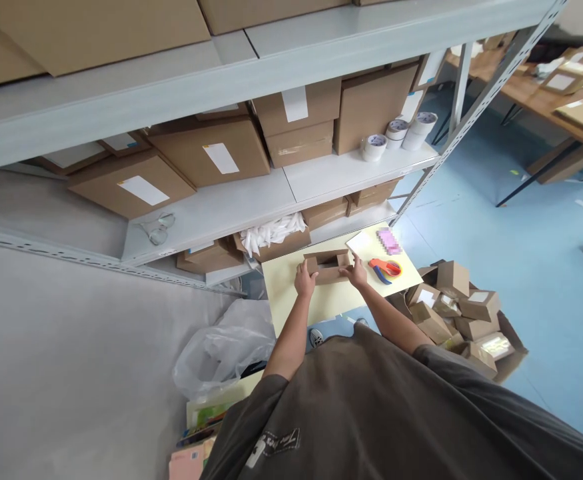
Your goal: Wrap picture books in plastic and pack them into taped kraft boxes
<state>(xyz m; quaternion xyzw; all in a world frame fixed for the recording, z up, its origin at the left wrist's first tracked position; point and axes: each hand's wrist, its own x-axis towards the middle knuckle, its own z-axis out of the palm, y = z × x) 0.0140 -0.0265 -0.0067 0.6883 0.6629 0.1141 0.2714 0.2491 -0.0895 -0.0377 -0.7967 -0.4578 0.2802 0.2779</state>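
Left hand [305, 279] and right hand [356, 272], each in a close grip on the cardboard box [327, 265], fingertips out of sight.

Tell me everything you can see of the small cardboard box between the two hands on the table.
The small cardboard box is plain brown card, shallow and rectangular, open on top with its flaps raised. It lies flat on the pale yellow table, near the far edge. The left hand holds its left end, the right hand its right end. Its contents cannot be made out. A tape dispenser lies just right of it, apart.
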